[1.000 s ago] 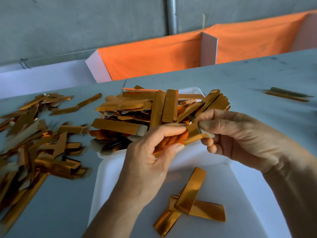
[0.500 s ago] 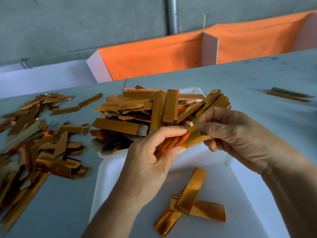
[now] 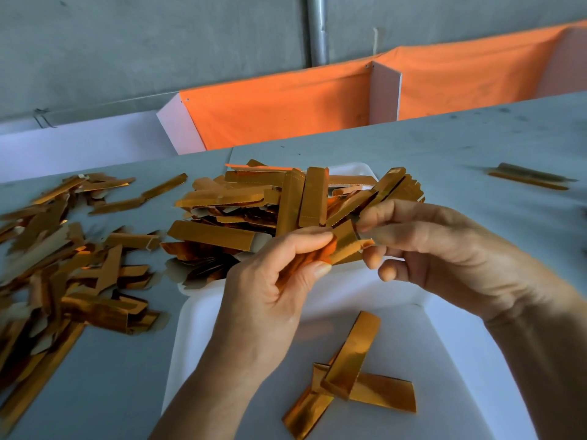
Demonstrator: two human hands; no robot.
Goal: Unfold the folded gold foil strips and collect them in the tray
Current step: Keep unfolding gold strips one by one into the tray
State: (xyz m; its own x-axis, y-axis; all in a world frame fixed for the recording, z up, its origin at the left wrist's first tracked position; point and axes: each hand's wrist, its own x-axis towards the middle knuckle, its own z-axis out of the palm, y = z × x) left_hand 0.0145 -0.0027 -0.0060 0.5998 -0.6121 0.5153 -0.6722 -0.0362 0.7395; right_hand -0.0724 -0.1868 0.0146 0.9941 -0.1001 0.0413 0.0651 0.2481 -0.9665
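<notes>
Head view: both hands hold one folded strip [image 3: 341,246] in the air, above the near edge of the far tray [image 3: 355,170]. The left hand [image 3: 270,290] pinches the strip's left end between thumb and forefinger; the right hand [image 3: 444,249] pinches its right end with curled fingertips. The step in hand looks like the unfolding itself: the strip seems partly opened between the two grips. Next, I judge, the hands must draw apart to flatten it, then one must let go so the other can drop it in the near tray [image 3: 203,328], where three strips [image 3: 352,376] already lie crossed.

A heap [image 3: 270,204] fills the far tray just behind the hands, and a loose pile [image 3: 63,271] covers the counter [image 3: 460,147] at left. The near tray's floor beside the three strips is bare, and the counter at right holds only one stray strip [image 3: 527,176].
</notes>
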